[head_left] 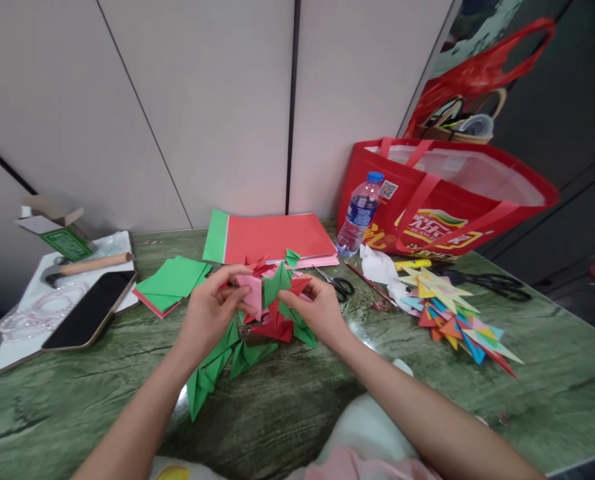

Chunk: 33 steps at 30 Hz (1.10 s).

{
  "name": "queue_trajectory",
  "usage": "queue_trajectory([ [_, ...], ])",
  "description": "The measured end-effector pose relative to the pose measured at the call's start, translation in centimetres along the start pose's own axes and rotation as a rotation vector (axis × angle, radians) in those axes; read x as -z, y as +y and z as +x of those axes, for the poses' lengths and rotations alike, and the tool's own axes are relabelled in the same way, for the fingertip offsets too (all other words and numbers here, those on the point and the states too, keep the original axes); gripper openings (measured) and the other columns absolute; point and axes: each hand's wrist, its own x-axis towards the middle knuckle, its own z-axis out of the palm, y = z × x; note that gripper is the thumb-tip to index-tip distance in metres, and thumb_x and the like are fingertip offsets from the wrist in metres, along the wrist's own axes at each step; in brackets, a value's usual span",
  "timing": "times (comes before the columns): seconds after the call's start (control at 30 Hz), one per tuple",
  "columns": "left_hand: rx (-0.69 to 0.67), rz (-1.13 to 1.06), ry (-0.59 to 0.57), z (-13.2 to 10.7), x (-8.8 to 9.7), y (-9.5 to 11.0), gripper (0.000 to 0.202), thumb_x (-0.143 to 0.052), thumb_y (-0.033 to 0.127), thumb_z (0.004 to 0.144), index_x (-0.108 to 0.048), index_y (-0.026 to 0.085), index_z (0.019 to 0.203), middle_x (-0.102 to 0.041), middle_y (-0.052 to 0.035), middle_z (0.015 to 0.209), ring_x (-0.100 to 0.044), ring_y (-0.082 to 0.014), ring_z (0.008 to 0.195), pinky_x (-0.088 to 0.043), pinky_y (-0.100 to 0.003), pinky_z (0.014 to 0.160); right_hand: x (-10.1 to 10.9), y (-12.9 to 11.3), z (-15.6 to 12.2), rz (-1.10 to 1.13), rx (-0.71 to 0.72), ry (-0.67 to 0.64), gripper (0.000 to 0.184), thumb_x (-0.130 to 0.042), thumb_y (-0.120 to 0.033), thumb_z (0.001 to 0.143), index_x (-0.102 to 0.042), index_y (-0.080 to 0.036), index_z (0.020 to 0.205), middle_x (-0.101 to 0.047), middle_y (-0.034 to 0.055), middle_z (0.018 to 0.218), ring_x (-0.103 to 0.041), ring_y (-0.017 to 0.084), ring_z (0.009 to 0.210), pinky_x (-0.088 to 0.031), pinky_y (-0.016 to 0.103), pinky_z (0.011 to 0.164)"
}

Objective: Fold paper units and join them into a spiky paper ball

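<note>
My left hand point(211, 312) and my right hand point(318, 308) are both closed on a folded paper piece point(276, 303) made of green, red and pink pointed units, held just above the green marbled table point(297, 400). The left fingers pinch its pink part, the right fingers its green and red side. Several loose green folded units point(222, 367) lie on the table right below my hands.
A stack of red and green paper sheets point(270, 237) and green squares point(173, 280) lie behind. Scissors point(338, 285), a water bottle point(360, 215), a red bag point(447, 197), a multicoloured paper piece point(457, 320), a phone point(91, 310) and a hammer point(87, 267) surround them.
</note>
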Motion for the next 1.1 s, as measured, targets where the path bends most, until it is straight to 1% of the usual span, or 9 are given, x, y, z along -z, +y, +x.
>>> queue_trajectory([
  [0.07,-0.009,0.024,0.012,-0.06,-0.02,-0.04,0.020,-0.065,0.025,0.069,-0.058,0.017,0.086,-0.059,0.0008,0.080,-0.064,-0.0126,0.051,-0.055,-0.023,0.047,0.02,0.02,0.00,0.001,-0.002,-0.001,0.017,-0.068,-0.025,0.062,-0.053,-0.017,0.063,-0.053,-0.0034,0.061,-0.049,0.010,0.057,-0.044,0.024,0.058],
  [0.13,-0.013,0.040,0.029,-0.12,0.01,0.02,0.021,-0.066,0.025,0.068,-0.059,0.018,0.086,-0.059,0.0010,0.081,-0.064,-0.0123,0.051,-0.055,-0.022,0.046,0.03,0.03,0.00,-0.002,-0.004,0.001,0.017,-0.068,-0.025,0.062,-0.053,-0.017,0.063,-0.053,-0.0034,0.061,-0.049,0.011,0.057,-0.043,0.024,0.058],
  [0.27,-0.003,0.080,0.034,-0.21,0.02,0.17,0.037,-0.064,0.027,0.070,-0.060,0.020,0.106,-0.062,-0.0005,0.085,-0.065,-0.0134,0.052,-0.057,-0.025,0.050,0.03,0.01,-0.01,-0.007,-0.009,-0.003,0.017,-0.068,-0.025,0.062,-0.052,-0.017,0.062,-0.052,-0.0037,0.060,-0.048,0.011,0.057,-0.043,0.024,0.057],
  [0.3,-0.005,0.089,0.035,-0.22,-0.01,0.17,0.035,-0.064,0.028,0.070,-0.062,0.019,0.103,-0.063,-0.0019,0.088,-0.065,-0.0135,0.052,-0.057,-0.026,0.050,0.02,0.01,0.00,-0.003,-0.012,-0.006,0.017,-0.067,-0.025,0.062,-0.052,-0.017,0.062,-0.051,-0.0038,0.060,-0.048,0.010,0.057,-0.043,0.023,0.057],
  [0.37,-0.009,0.099,0.046,-0.21,-0.06,0.14,0.025,-0.064,0.029,0.070,-0.065,0.017,0.091,-0.065,-0.0037,0.090,-0.065,-0.0135,0.051,-0.057,-0.026,0.049,0.02,0.03,0.01,0.003,-0.014,-0.011,0.018,-0.068,-0.025,0.062,-0.052,-0.017,0.062,-0.051,-0.0040,0.060,-0.048,0.010,0.057,-0.044,0.023,0.058],
  [0.47,0.002,0.101,0.058,-0.19,-0.10,0.09,0.016,-0.064,0.029,0.069,-0.063,0.016,0.078,-0.065,-0.0025,0.082,-0.064,-0.0139,0.050,-0.056,-0.025,0.047,0.00,0.06,0.04,0.005,-0.019,-0.010,0.018,-0.068,-0.025,0.061,-0.052,-0.017,0.062,-0.052,-0.0038,0.061,-0.048,0.010,0.057,-0.044,0.023,0.059],
  [0.73,0.036,0.109,0.057,-0.16,-0.16,0.32,0.011,-0.061,0.023,0.067,-0.060,0.016,0.076,-0.064,-0.0013,0.077,-0.063,-0.0131,0.049,-0.054,-0.023,0.045,0.04,0.04,0.05,-0.016,-0.022,-0.008,0.018,-0.068,-0.025,0.062,-0.052,-0.017,0.061,-0.052,-0.0037,0.061,-0.048,0.010,0.057,-0.044,0.023,0.058],
  [0.87,0.037,0.098,0.042,-0.15,-0.23,0.38,0.012,-0.062,0.024,0.066,-0.060,0.016,0.075,-0.065,-0.0013,0.076,-0.063,-0.0135,0.052,-0.055,-0.024,0.048,0.06,0.12,0.03,-0.016,-0.012,-0.020,0.018,-0.067,-0.026,0.062,-0.052,-0.017,0.061,-0.052,-0.0035,0.060,-0.049,0.010,0.057,-0.045,0.024,0.058],
  [1.1,0.033,0.106,0.012,-0.15,0.05,0.12,0.014,-0.065,0.026,0.066,-0.061,0.016,0.075,-0.065,-0.0019,0.075,-0.062,-0.0142,0.051,-0.055,-0.026,0.046,0.11,0.20,0.11,-0.022,-0.019,-0.015,0.018,-0.068,-0.028,0.062,-0.052,-0.018,0.062,-0.054,-0.0026,0.061,-0.050,0.011,0.058,-0.045,0.025,0.059],
])
